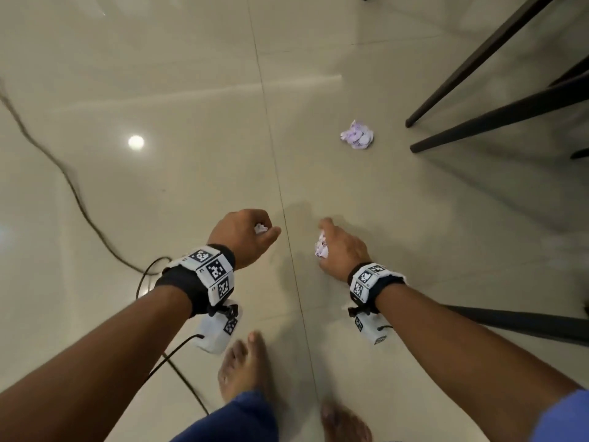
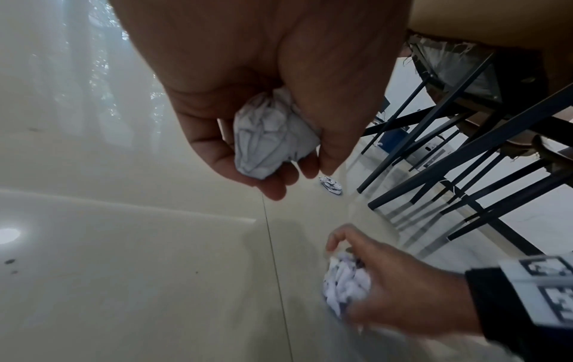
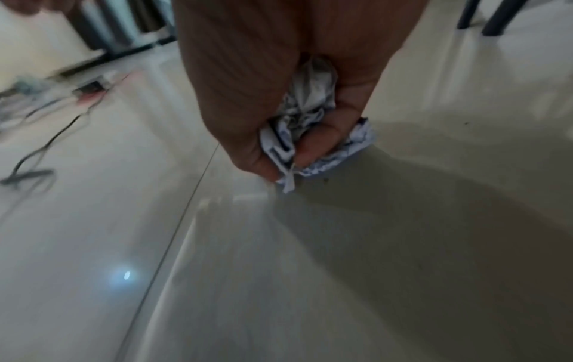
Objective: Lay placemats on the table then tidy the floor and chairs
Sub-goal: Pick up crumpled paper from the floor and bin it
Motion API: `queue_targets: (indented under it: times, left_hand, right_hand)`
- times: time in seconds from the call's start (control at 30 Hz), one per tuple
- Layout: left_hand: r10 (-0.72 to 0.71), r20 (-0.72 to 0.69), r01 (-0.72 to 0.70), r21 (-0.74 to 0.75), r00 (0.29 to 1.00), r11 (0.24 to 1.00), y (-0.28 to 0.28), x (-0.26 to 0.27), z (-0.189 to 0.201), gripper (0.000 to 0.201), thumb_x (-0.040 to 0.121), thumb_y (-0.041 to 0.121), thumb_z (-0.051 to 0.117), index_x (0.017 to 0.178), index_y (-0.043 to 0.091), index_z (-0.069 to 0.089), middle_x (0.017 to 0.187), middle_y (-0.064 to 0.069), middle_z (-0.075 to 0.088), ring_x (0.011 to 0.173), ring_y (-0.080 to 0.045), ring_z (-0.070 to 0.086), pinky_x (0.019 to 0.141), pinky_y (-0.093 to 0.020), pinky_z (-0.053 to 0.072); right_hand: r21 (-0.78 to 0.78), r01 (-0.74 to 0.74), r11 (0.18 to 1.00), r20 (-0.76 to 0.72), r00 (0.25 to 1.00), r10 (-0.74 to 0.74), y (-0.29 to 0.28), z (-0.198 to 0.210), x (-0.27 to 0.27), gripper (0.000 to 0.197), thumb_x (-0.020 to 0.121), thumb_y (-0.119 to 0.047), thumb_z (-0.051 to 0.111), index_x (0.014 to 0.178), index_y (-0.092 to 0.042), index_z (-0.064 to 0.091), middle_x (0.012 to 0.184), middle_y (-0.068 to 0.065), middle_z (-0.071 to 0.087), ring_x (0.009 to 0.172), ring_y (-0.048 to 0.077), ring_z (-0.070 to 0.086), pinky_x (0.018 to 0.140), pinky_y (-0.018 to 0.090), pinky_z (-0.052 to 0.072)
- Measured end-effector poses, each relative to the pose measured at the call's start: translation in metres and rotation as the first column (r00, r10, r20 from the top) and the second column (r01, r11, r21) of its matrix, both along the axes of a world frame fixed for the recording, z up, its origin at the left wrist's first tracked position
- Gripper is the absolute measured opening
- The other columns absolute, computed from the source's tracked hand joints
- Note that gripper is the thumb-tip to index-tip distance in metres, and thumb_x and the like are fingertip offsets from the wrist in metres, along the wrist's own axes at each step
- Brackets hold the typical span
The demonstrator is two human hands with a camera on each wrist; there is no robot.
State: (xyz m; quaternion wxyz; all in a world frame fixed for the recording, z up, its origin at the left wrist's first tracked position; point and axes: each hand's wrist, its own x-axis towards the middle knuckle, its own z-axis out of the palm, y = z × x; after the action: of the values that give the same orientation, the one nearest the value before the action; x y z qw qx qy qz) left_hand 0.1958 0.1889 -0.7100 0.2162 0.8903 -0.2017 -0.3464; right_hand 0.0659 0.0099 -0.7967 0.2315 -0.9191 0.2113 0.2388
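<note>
My left hand grips a crumpled white paper ball, its fingers curled round it; a bit of that ball peeks out in the head view. My right hand holds a second crumpled paper wad with bluish print, its fingers curled round it. Both hands hang low over the cream tiled floor. A third crumpled paper ball lies on the floor ahead and to the right, near black chair legs; the left wrist view shows the same ball.
Black metal chair and table legs crowd the right side. A dark cable snakes across the floor on the left. A floor socket with plugs sits far left. My bare feet stand on the tiles below my hands.
</note>
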Motion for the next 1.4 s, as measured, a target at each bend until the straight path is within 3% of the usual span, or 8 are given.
queue_targets:
  times: [0.13,0.27,0.33,0.47,0.63,0.83,1.07,1.4]
  left_hand:
    - [-0.048,-0.005,0.048,-0.042,0.999,0.998,-0.015,0.024,-0.016,0.021,0.088,0.043,0.058,0.076,0.026,0.058,0.076,0.002,0.060,0.075,-0.022,0.055,0.066,-0.027,0.039]
    - [-0.064,-0.007,0.063,-0.072,0.998,0.995,-0.027,0.046,-0.044,0.020,0.088,0.042,0.057,0.077,0.025,0.060,0.075,0.004,0.061,0.073,-0.018,0.055,0.063,-0.025,0.037]
    - [-0.050,-0.017,0.049,-0.077,0.999,0.996,-0.028,0.058,-0.057,0.020,0.087,0.041,0.058,0.075,0.026,0.060,0.074,0.005,0.061,0.073,-0.018,0.056,0.063,-0.025,0.037]
    - [0.068,-0.066,-0.075,-0.113,0.996,0.991,-0.017,0.075,-0.052,0.022,0.086,0.038,0.060,0.074,0.020,0.061,0.067,0.007,0.060,0.070,-0.019,0.058,0.061,-0.027,0.041]
    - [0.216,-0.174,-0.238,-0.114,0.961,0.965,0.016,0.087,0.024,0.022,0.085,0.037,0.064,0.071,0.020,0.061,0.065,0.003,0.064,0.067,-0.020,0.065,0.065,-0.032,0.049]
    - [0.213,-0.173,-0.216,0.000,0.962,0.976,0.043,0.170,0.172,0.023,0.085,0.040,0.063,0.071,0.022,0.061,0.070,0.003,0.064,0.071,-0.019,0.059,0.065,-0.030,0.046]
    - [0.251,-0.044,-0.248,0.068,0.967,0.966,0.008,0.354,0.304,0.020,0.086,0.037,0.062,0.071,0.024,0.060,0.071,0.003,0.064,0.072,-0.019,0.059,0.065,-0.029,0.046]
    - [0.187,-0.075,-0.181,0.072,0.980,0.981,-0.115,0.577,0.343,0.018,0.086,0.037,0.062,0.070,0.028,0.059,0.071,0.007,0.063,0.074,-0.018,0.059,0.064,-0.027,0.042]
  right_hand:
    - [-0.021,0.308,0.951,0.074,0.949,-0.306,-0.069,0.011,0.068,0.101,0.075,-0.025,0.069,0.151,-0.031,0.004,0.110,0.003,0.066,0.095,0.031,0.065,0.087,0.038,0.052]
    - [-0.187,0.313,0.931,0.054,0.950,-0.308,-0.131,0.006,0.136,0.104,0.073,-0.024,0.067,0.151,-0.035,-0.001,0.120,0.009,0.063,0.103,0.036,0.063,0.089,0.037,0.049]
    - [-0.223,0.315,0.923,-0.022,0.945,-0.328,-0.144,-0.002,0.157,0.087,0.070,-0.024,0.063,0.146,-0.030,0.021,0.113,0.010,0.062,0.106,0.038,0.061,0.087,0.036,0.050]
    - [-0.202,0.294,0.934,-0.039,0.951,-0.307,-0.127,0.008,0.170,0.028,0.072,-0.042,0.066,0.077,-0.014,0.063,0.075,0.006,0.066,0.075,0.029,0.063,0.063,0.025,0.041]
    - [-0.079,0.291,0.954,-0.108,0.948,-0.298,-0.074,0.073,0.128,0.034,0.070,-0.035,0.071,0.056,-0.015,0.048,0.063,0.003,0.058,0.062,0.029,0.052,0.060,0.023,0.035]
    - [0.062,0.351,0.934,-0.124,0.932,-0.341,-0.069,0.216,0.172,0.023,0.069,-0.027,0.071,0.066,-0.011,0.055,0.063,-0.001,0.062,0.065,0.028,0.054,0.058,0.027,0.038]
    - [0.216,0.395,0.893,-0.078,0.918,-0.388,-0.104,0.324,0.371,0.020,0.072,-0.029,0.071,0.073,-0.011,0.062,0.064,0.001,0.064,0.068,0.027,0.059,0.059,0.029,0.044]
    - [0.362,0.418,0.833,-0.004,0.894,-0.447,-0.156,0.378,0.624,0.013,0.070,-0.037,0.069,0.074,-0.026,0.064,0.082,-0.006,0.062,0.073,0.015,0.061,0.066,0.025,0.044]
